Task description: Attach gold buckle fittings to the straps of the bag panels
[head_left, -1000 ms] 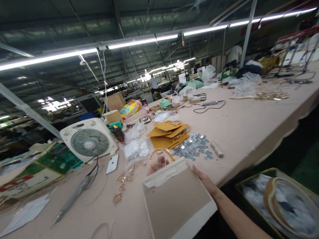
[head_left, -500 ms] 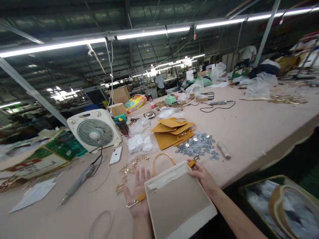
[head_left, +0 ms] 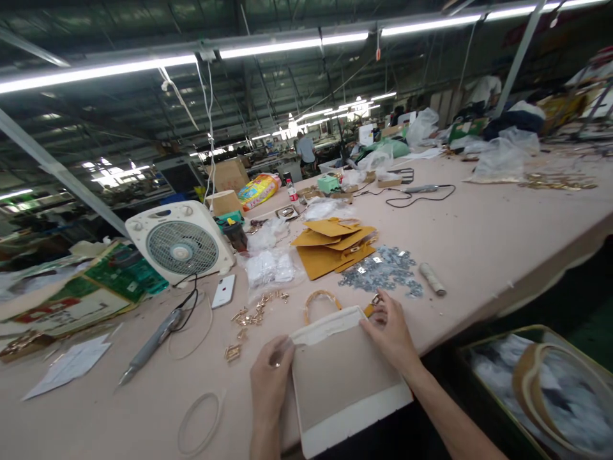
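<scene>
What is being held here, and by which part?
A beige bag panel: the right hand grips its top right corner. The left hand curls at its top left corner; its grip is unclear.

The panel [head_left: 347, 367] is beige with white borders [head_left: 357, 416], the handle [head_left: 322, 293] amber, the pieces [head_left: 317, 263] mustard.

At a table [head_left: 479, 249], a person's right hand [head_left: 393, 331] grips the one o'clock corner of a flat, pale bag [head_left: 352, 370]; the left hand [head_left: 271, 374] curls at its ten o'clock edge; from the bag, an amber loop handle [head_left: 307, 309] shows at eleven o'clock, mustard-yellow pieces [head_left: 318, 257] lie at twelve, grey metal plates [head_left: 380, 273] at one, gold fittings [head_left: 259, 311] and a white fan [head_left: 181, 249] at ten.
</scene>
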